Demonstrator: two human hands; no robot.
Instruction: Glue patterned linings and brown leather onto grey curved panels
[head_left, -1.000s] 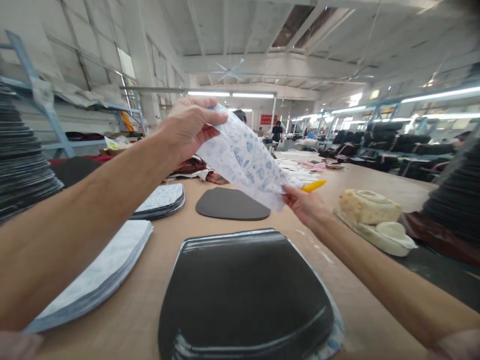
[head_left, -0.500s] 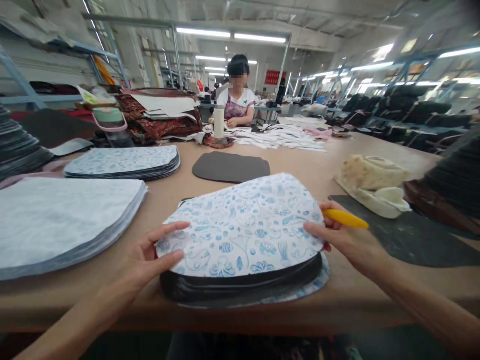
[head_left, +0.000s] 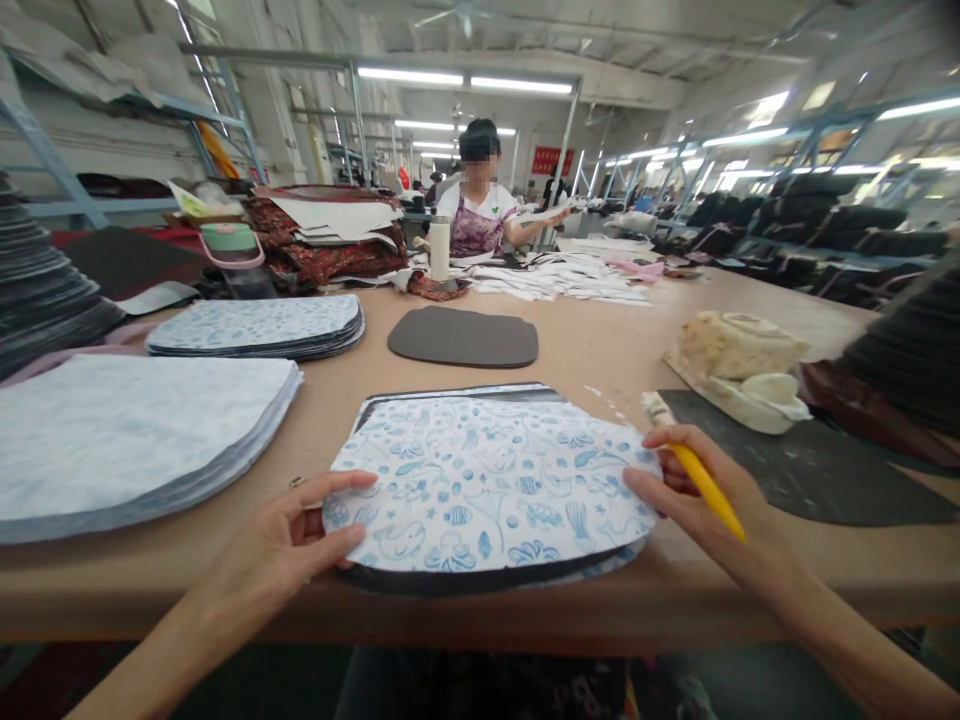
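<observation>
A white piece printed with blue sea creatures (head_left: 491,485) lies on top of a dark, shiny piece (head_left: 465,580) near the front edge of the wooden table (head_left: 600,350). My left hand (head_left: 300,525) pinches the printed piece's left edge between thumb and fingers. My right hand (head_left: 709,500) presses on its right edge and also holds a yellow-handled brush (head_left: 694,470), whose bristles point away from me.
Stacks of printed pieces lie at the left (head_left: 127,430) and further back (head_left: 259,325). A single dark piece (head_left: 463,337) lies mid-table. A beige lump on a tray (head_left: 739,365) and a dark sheet (head_left: 810,460) are at the right. A seated person (head_left: 480,205) works across the table.
The printed piece went from held up in the air to lying flat on the dark piece. Both hands came down with it to its edges. The person opposite has reached out an arm.
</observation>
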